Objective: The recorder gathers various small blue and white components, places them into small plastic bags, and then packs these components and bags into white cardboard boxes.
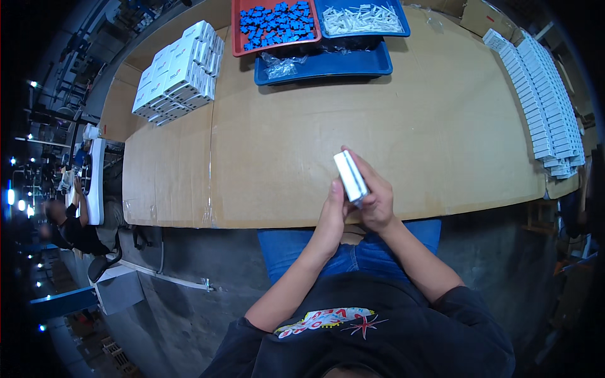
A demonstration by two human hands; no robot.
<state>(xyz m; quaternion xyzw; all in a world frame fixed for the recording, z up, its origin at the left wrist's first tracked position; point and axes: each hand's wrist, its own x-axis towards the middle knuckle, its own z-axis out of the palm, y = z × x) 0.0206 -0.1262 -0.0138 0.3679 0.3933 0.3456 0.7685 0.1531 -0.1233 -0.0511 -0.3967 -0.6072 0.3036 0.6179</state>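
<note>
A small flat white box (348, 173) is held upright on edge above the near part of the table, a little right of the middle. My right hand (379, 200) wraps round its right side, fingers stretched along the far face. My left hand (332, 217) closes on the lower left end, its thumb against the side. A darker line runs along the box's narrow edge. The left fingers are mostly hidden behind the thumb and box.
A cardboard-covered table (283, 145) spreads before me. White boxes (179, 72) are stacked at the left; long rows of white boxes (542, 101) line the right. At the back are a red tray (236, 31) of blue pieces, a blue tray (403, 28) of white pieces, and a lower blue tray (334, 66) with clear plastic. A seated person (79, 227) is far left.
</note>
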